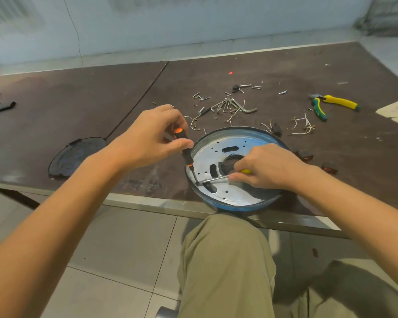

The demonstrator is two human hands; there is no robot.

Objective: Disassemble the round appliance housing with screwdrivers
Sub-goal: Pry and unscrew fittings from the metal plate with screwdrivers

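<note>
The round appliance housing (pixel 233 196), a shallow silver metal dish with a blue outer rim, slots and small holes, sits at the table's near edge above my knee. My left hand (pixel 152 136) grips an orange-and-black screwdriver (pixel 186 154), held nearly upright with its tip at the housing's left inner rim. My right hand (pixel 265 167) holds a second screwdriver with a yellow handle (pixel 246 171), mostly hidden in the palm. Its metal shaft (pixel 214 179) lies almost flat across the dish and meets the first tip at the left rim.
A black round cover (pixel 75 157) lies on the brown table (pixel 101 92) to the left. Behind the housing are loose screws and hex keys (pixel 230 105), white wire bits (pixel 302 125), dark small parts (pixel 329 167) and yellow-green pliers (pixel 331 104). Paper (pixel 395 110) lies far right.
</note>
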